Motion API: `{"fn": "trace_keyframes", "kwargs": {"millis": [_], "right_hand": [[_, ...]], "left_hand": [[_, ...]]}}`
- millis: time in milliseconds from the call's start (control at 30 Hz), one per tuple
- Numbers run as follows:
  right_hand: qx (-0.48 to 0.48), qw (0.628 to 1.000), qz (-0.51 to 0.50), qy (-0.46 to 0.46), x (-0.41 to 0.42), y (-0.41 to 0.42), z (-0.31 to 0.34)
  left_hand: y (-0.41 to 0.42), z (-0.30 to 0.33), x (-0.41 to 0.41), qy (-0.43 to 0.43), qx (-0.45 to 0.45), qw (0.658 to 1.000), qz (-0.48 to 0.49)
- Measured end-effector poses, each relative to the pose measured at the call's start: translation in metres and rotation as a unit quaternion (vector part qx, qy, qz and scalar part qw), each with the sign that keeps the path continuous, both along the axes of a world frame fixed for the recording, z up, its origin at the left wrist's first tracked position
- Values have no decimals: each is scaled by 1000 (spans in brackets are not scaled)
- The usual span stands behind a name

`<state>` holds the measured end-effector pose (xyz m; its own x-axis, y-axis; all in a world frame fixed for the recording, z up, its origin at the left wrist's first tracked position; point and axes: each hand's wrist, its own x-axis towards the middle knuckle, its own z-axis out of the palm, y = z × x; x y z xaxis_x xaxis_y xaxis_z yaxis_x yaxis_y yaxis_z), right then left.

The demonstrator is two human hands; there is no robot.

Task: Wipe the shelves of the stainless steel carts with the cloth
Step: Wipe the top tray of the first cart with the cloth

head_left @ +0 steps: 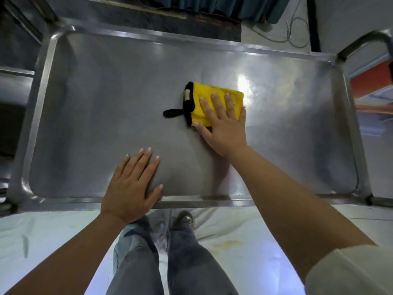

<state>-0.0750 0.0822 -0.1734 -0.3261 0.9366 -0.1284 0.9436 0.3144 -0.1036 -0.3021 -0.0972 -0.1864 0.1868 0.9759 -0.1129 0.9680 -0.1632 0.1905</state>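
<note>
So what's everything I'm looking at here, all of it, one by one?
cart shelf: one, silver steel, fills the middle of the view
cloth: one, yellow with black trim and loop, folded, on the shelf right of centre
cart handle: one, silver, upper right
cables: a few, pale, on the floor behind the cart
curtain: one, dark teal, top edge
floor: pale, stained, below the cart
right hand: flat, pressing on the cloth
left hand: flat, resting on the shelf's near edge
legs: two, grey trousers, dark shoes
</note>
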Motion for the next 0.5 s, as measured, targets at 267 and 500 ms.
{"fn": "trace_keyframes", "kwargs": {"millis": [267,500], "right_hand": [[-21,961,-274,30,51,-70,1],[-11,980,-199,29,-49,-144,2]], "left_hand": [[0,1,-3,11,-11,1000,-11],[1,-1,-5,-5,-10,1000,-20]]}}
